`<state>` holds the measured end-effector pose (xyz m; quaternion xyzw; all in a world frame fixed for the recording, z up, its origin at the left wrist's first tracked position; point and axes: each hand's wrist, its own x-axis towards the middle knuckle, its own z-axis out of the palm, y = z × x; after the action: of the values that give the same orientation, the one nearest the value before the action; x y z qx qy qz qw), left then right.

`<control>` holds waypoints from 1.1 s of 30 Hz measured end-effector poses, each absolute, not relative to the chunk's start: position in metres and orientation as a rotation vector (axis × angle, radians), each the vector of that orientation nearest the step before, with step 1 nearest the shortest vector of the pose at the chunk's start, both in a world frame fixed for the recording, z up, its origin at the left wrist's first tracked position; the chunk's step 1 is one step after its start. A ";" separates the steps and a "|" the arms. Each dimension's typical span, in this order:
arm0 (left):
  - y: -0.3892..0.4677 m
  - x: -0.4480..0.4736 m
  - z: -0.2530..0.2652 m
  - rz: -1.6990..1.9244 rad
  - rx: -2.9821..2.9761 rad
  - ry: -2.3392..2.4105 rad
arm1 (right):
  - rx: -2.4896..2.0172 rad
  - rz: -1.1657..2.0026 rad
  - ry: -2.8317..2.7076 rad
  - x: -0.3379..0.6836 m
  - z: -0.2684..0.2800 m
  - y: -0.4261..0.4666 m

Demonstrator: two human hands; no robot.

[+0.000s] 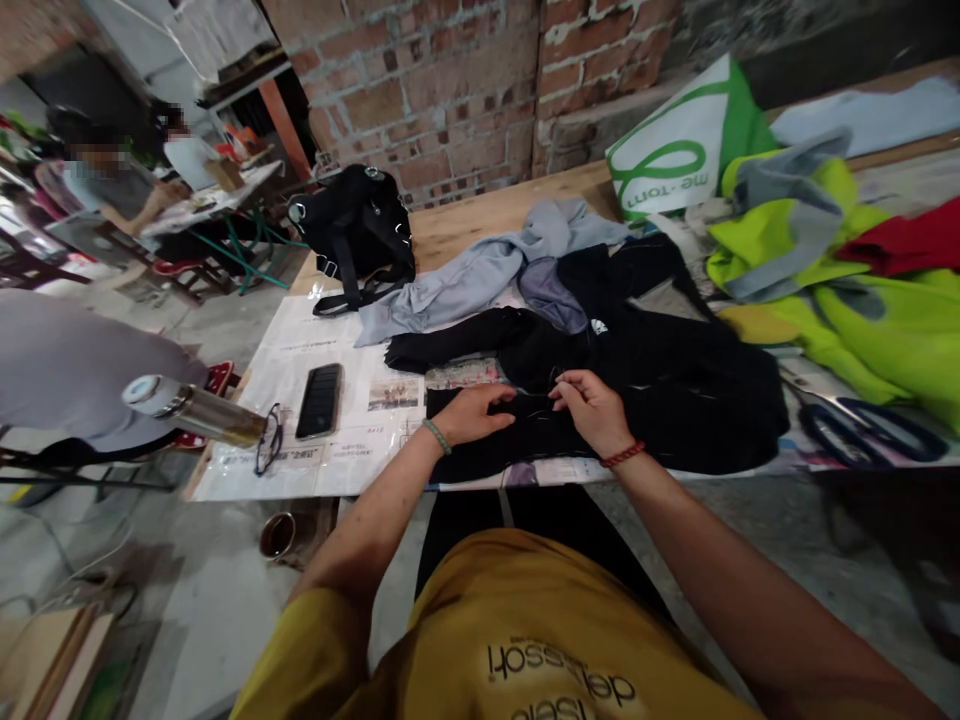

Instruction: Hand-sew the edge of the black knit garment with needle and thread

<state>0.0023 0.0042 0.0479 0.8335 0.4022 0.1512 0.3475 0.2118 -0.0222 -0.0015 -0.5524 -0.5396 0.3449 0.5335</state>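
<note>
A black garment lies spread along the table's near edge, with short white stitch marks across it. My right hand, with a red bracelet at the wrist, is over the middle of this garment. Its thumb and forefinger are pinched together on something too thin to make out. To the left of it, my left hand, with a green bead bracelet, rests on the black cloth, fingers apart and slightly curled, holding nothing I can see. A light grey garment lies just beyond the black one.
Scissors, yellow-green cloth and a green-white bag are on the right. Leftward are a phone, glasses, a bottle and a black bag. People sit beyond the left edge.
</note>
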 end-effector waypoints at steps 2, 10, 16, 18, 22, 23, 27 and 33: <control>0.006 0.016 0.043 0.301 2.152 0.971 | -1.261 0.851 -1.247 0.212 0.001 -0.024; 0.010 0.016 0.044 0.130 2.137 0.998 | -1.165 0.916 -1.186 0.213 0.003 -0.026; 0.004 -0.003 0.031 0.407 2.028 0.955 | -1.206 0.902 -1.180 0.211 0.005 -0.026; 0.001 -0.008 0.022 0.524 1.936 0.981 | -1.207 0.881 -1.170 0.209 0.005 -0.026; -0.002 -0.015 0.010 0.669 1.757 0.995 | -1.194 0.857 -1.131 0.208 0.007 -0.026; -0.002 -0.017 0.009 0.689 1.738 0.979 | -1.190 0.846 -1.121 0.208 0.010 -0.027; -0.002 -0.018 0.009 0.689 1.749 0.920 | -1.176 0.773 -1.114 0.206 0.025 -0.039; -0.002 -0.014 0.009 0.675 1.807 0.944 | -1.327 1.035 -1.376 0.188 0.030 -0.072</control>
<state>-0.0144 -0.0023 0.0091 0.7396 0.3865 0.2763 0.4768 0.1879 -0.0721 0.0300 -0.5404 -0.5604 0.4213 0.4652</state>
